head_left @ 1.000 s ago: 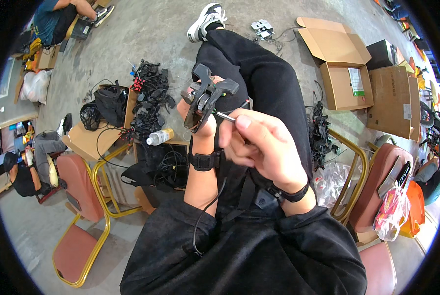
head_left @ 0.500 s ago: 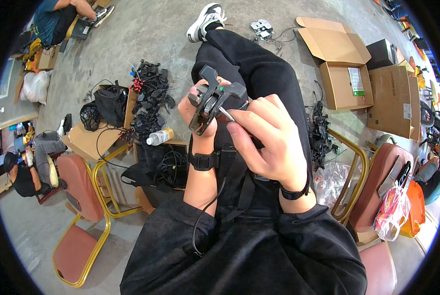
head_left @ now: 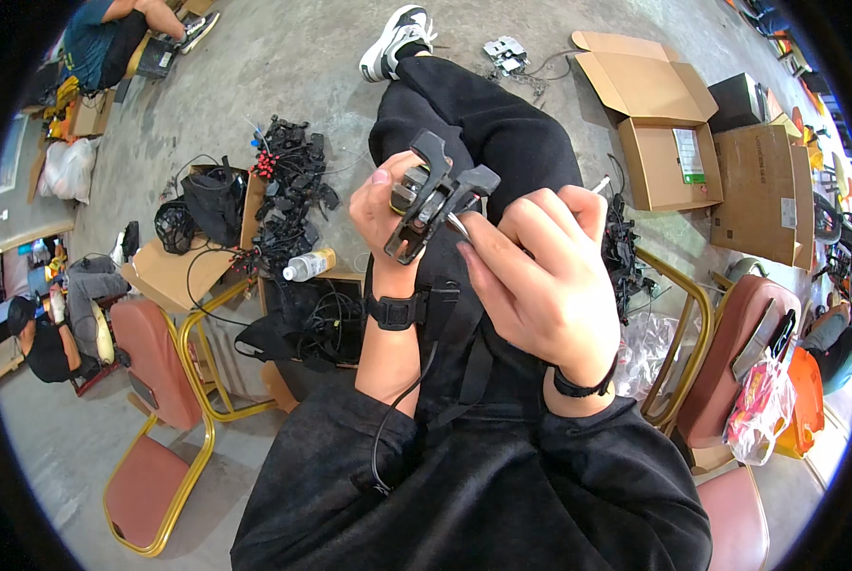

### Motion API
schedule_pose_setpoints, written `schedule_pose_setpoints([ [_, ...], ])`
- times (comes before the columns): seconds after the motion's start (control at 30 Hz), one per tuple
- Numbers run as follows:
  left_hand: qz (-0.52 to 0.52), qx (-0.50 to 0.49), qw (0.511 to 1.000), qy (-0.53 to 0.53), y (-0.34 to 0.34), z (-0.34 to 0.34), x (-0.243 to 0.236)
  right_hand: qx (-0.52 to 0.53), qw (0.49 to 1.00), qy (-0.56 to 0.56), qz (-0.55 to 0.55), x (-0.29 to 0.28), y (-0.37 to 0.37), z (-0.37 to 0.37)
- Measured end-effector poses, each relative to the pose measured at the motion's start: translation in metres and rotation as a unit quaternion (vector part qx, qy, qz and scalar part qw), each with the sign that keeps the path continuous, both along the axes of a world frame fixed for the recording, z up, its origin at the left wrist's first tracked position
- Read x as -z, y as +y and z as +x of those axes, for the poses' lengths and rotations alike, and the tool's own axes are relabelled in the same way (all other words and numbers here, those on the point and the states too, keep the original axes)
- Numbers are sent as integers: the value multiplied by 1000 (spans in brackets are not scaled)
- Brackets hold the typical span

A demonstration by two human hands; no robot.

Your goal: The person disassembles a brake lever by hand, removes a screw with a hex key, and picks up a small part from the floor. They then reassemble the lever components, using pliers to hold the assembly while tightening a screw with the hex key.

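My left hand (head_left: 373,211) is closed round a black mechanical part (head_left: 430,198) with curved lever-like arms and a metal inner piece. It is held up over my crossed legs. My right hand (head_left: 554,271) is beside it, with thumb and index finger pinched on a small shiny metal piece (head_left: 457,226) at the part's right side. Whether that piece is joined to the part I cannot tell. A slim, pale metal tool end (head_left: 601,185) sticks out past the curled fingers of the same hand; the rest of it is hidden.
A heap of black parts and cables (head_left: 293,190) lies on the floor at left, near a plastic bottle (head_left: 309,265). Chairs (head_left: 155,362) stand on both sides. An open cardboard box (head_left: 669,167) is at far right, and a grey metal piece (head_left: 507,54) lies ahead.
My right hand has moved slightly right and turned. The straight metal shaft that touched the part no longer shows there; a tool end now shows behind the fingers. The part has shifted slightly right.
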State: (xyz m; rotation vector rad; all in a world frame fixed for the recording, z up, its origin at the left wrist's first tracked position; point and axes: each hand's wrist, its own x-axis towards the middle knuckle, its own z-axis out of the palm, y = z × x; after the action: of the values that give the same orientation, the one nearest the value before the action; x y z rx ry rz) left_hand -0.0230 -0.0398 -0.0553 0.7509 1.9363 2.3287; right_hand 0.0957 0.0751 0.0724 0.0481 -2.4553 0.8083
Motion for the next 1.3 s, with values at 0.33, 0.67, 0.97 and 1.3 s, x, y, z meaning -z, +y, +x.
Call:
schedule_pose_setpoints([
  [0.33,5,-15,1000,22,0,-4,6,-93,972,-61,-209,10,13,-3],
  [0.67,-164,-63,975,136,-13,-2,14,-300,352,-135,-877,24,-14,-15],
  [0.97,-60,41,997,19,-16,-1,14,-135,749,-161,-628,9,-20,-11],
  [1.3,16,62,997,-52,-11,-3,10,-69,958,-18,-277,18,-17,-15],
])
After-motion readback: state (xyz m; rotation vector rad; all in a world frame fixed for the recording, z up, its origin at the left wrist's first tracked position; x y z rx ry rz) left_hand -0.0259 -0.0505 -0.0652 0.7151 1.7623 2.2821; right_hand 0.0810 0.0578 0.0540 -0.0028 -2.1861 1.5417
